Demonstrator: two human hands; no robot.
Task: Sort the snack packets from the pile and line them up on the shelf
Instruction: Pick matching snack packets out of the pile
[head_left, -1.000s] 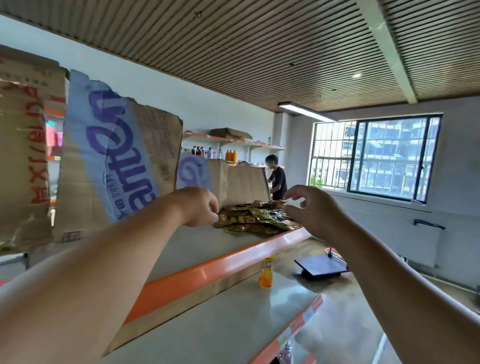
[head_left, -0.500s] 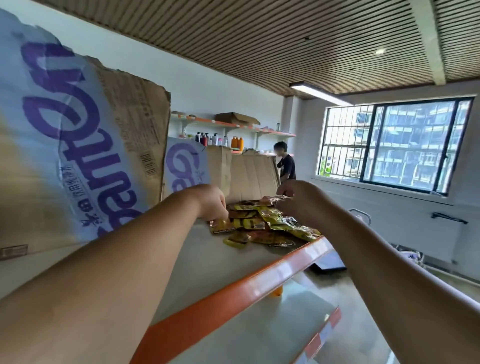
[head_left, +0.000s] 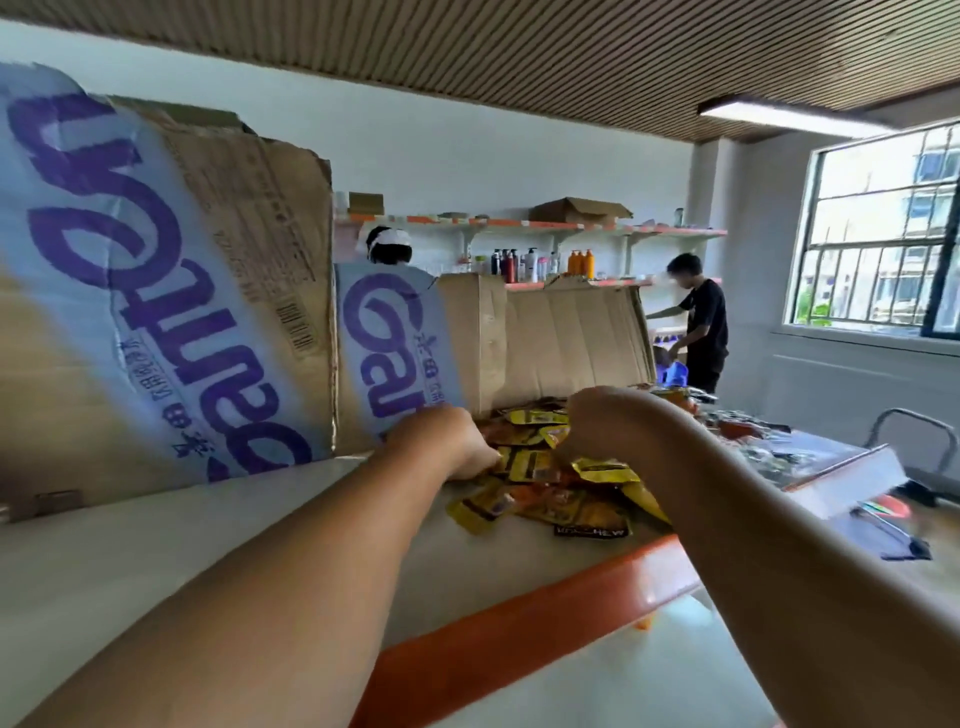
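The left hand (head_left: 441, 441) and right hand (head_left: 597, 423) sit in the yellow-orange foil snack packet pile (head_left: 566, 501) on the orange-edged shelf (head_left: 571, 597); grips hidden, none lined up

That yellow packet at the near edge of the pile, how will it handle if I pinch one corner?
Likely floppy: the yellow packet looks like a thin, flat pouch lying crinkled on the shelf. Probably light for its size. Its glossy film may slip, and neighbours overlapping it in the pile could drag along.
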